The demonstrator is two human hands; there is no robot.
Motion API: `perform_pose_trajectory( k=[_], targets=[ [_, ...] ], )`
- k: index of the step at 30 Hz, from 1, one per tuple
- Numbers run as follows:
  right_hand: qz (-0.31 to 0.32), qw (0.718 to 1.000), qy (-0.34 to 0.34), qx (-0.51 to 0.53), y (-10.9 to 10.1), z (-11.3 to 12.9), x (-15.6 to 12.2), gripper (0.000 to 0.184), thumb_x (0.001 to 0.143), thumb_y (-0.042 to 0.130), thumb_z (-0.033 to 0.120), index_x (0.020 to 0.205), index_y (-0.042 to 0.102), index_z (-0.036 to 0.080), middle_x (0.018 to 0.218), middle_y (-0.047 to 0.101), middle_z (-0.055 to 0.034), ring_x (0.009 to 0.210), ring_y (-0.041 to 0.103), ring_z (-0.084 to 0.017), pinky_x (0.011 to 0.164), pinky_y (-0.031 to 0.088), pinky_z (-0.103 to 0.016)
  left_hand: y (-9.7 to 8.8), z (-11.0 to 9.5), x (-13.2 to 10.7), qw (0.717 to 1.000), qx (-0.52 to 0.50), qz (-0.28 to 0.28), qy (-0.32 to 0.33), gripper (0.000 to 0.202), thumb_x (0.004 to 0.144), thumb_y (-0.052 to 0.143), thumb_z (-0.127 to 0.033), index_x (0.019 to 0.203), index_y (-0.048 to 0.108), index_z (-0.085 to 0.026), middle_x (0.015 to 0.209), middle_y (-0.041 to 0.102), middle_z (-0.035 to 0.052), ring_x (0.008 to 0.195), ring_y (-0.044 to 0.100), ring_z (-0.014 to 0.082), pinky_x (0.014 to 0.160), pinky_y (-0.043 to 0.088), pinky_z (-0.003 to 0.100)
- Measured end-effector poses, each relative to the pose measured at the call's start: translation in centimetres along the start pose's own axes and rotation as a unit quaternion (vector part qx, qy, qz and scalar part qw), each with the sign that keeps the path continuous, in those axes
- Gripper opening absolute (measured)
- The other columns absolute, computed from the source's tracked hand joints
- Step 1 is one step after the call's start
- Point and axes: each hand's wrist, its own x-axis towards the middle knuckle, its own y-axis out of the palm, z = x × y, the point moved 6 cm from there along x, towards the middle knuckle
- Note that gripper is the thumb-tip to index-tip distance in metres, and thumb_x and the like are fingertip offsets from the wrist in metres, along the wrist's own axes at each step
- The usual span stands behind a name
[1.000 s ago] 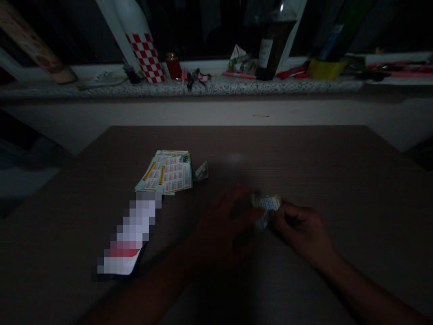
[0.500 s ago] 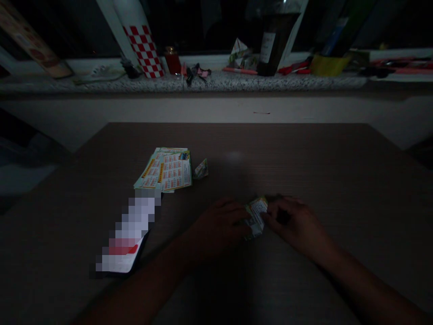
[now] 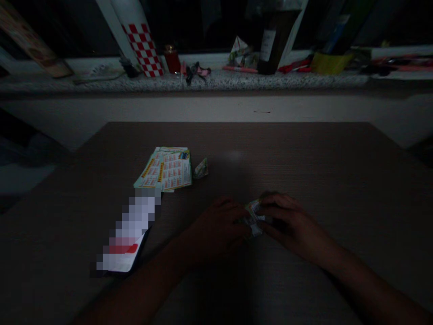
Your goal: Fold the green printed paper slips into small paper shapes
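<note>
The scene is very dark. My left hand [image 3: 216,225] and my right hand [image 3: 289,221] meet over a small printed paper piece [image 3: 253,219] on the brown table [image 3: 304,162]. Both hands pinch it from either side, and my right fingers cover its upper part. The paper looks partly folded and lies low, at or just above the tabletop.
A stack of printed calendar cards [image 3: 165,169] lies to the left, with a small folded paper piece [image 3: 200,169] beside it. A blurred white and red object [image 3: 130,234] lies nearer me. A stone windowsill [image 3: 203,81] behind holds a checkered tube [image 3: 142,47], a red jar [image 3: 172,61], a dark bottle [image 3: 270,40] and clutter.
My hands have drawn closer together over the paper piece. My right fingers have come over it, so less of its printed face shows than before.
</note>
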Motion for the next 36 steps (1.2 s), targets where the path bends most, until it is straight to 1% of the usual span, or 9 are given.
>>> perform_pose_trajectory(
  k=[5, 9, 12, 15, 18, 22, 24, 26, 36],
  targets=[
    [0.023, 1.000, 0.005, -0.002, 0.0, 0.0, -0.1, 0.025, 0.080, 0.065, 0.019, 0.104, 0.066, 0.024, 0.112, 0.060, -0.0070, 0.109, 0.055, -0.025, 0.092, 0.045, -0.042, 0.0, 0.7, -0.1, 0.999, -0.038, 0.000, -0.036, 0.019, 0.089, 0.053, -0.024, 0.104, 0.065, -0.022, 0.110, 0.062, 0.0053, 0.106, 0.052, 0.0206, 0.098, 0.034, 0.039],
    [0.045, 0.999, 0.023, -0.011, 0.1, 0.0, -0.2, 0.028, 0.077, 0.067, 0.019, 0.104, 0.065, 0.025, 0.114, 0.059, -0.0055, 0.111, 0.053, -0.025, 0.095, 0.043, -0.042, -0.2, 1.1, 0.0, 0.996, -0.064, 0.000, -0.057, 0.016, 0.090, 0.051, -0.024, 0.098, 0.065, -0.021, 0.105, 0.061, 0.0045, 0.103, 0.052, 0.0196, 0.095, 0.034, 0.038],
    [0.045, 0.999, 0.025, -0.013, 0.1, 0.0, -0.2, 0.031, 0.076, 0.067, 0.019, 0.105, 0.064, 0.026, 0.114, 0.059, -0.0048, 0.111, 0.053, -0.025, 0.095, 0.042, -0.042, -0.3, 1.5, 0.2, 0.994, -0.070, 0.001, -0.087, 0.016, 0.091, 0.050, -0.025, 0.094, 0.065, -0.020, 0.100, 0.061, 0.0039, 0.098, 0.052, 0.0189, 0.093, 0.035, 0.037],
    [0.042, 0.999, 0.024, -0.017, 0.1, 0.0, -0.2, 0.033, 0.074, 0.067, 0.018, 0.107, 0.064, 0.026, 0.115, 0.059, -0.0051, 0.111, 0.053, -0.025, 0.095, 0.042, -0.043, 0.0, 1.8, 0.3, 0.991, -0.055, 0.003, -0.126, 0.017, 0.090, 0.050, -0.027, 0.090, 0.065, -0.019, 0.094, 0.059, 0.0041, 0.094, 0.051, 0.0194, 0.089, 0.036, 0.037],
    [0.044, 0.999, 0.022, -0.018, 0.2, -0.1, -0.3, 0.035, 0.075, 0.066, 0.019, 0.109, 0.063, 0.026, 0.116, 0.059, -0.0056, 0.111, 0.053, -0.026, 0.096, 0.042, -0.044, 0.4, 2.0, 0.5, 0.986, -0.029, -0.002, -0.164, 0.017, 0.090, 0.049, -0.028, 0.090, 0.064, -0.019, 0.093, 0.058, 0.0045, 0.094, 0.050, 0.0210, 0.087, 0.036, 0.038],
    [0.041, 0.999, 0.025, -0.016, 0.2, -0.1, -0.2, 0.028, 0.081, 0.062, 0.021, 0.108, 0.063, 0.027, 0.114, 0.060, -0.0052, 0.111, 0.053, -0.025, 0.095, 0.041, -0.043, 0.8, 1.8, 1.0, 0.981, 0.003, 0.002, -0.196, 0.018, 0.090, 0.047, -0.026, 0.087, 0.062, -0.017, 0.091, 0.058, 0.0049, 0.092, 0.050, 0.0220, 0.083, 0.037, 0.038],
    [0.035, 0.999, 0.029, -0.013, 0.1, 0.0, -0.1, 0.022, 0.084, 0.060, 0.024, 0.106, 0.064, 0.027, 0.112, 0.061, -0.0050, 0.109, 0.054, -0.024, 0.094, 0.042, -0.042, 0.9, 1.7, 1.2, 0.979, 0.017, 0.004, -0.205, 0.018, 0.089, 0.047, -0.026, 0.087, 0.062, -0.017, 0.091, 0.058, 0.0051, 0.092, 0.050, 0.0223, 0.083, 0.037, 0.038],
    [0.029, 0.999, 0.031, -0.013, 0.0, 0.2, 0.0, 0.021, 0.084, 0.061, 0.026, 0.105, 0.065, 0.027, 0.111, 0.061, -0.0049, 0.108, 0.055, -0.024, 0.093, 0.042, -0.042, 0.9, 1.6, 1.4, 0.977, 0.028, 0.008, -0.209, 0.018, 0.089, 0.046, -0.025, 0.086, 0.062, -0.017, 0.091, 0.059, 0.0055, 0.091, 0.051, 0.0225, 0.083, 0.037, 0.039],
    [0.023, 0.999, 0.030, -0.020, 0.2, 0.0, -0.1, 0.026, 0.079, 0.068, 0.022, 0.104, 0.064, 0.026, 0.112, 0.060, -0.0048, 0.109, 0.054, -0.024, 0.093, 0.042, -0.042, 1.1, 1.4, 1.9, 0.973, 0.081, 0.029, -0.215, 0.019, 0.088, 0.045, -0.025, 0.086, 0.062, -0.015, 0.090, 0.061, 0.0089, 0.089, 0.053, 0.0252, 0.080, 0.038, 0.041]
  ],
)
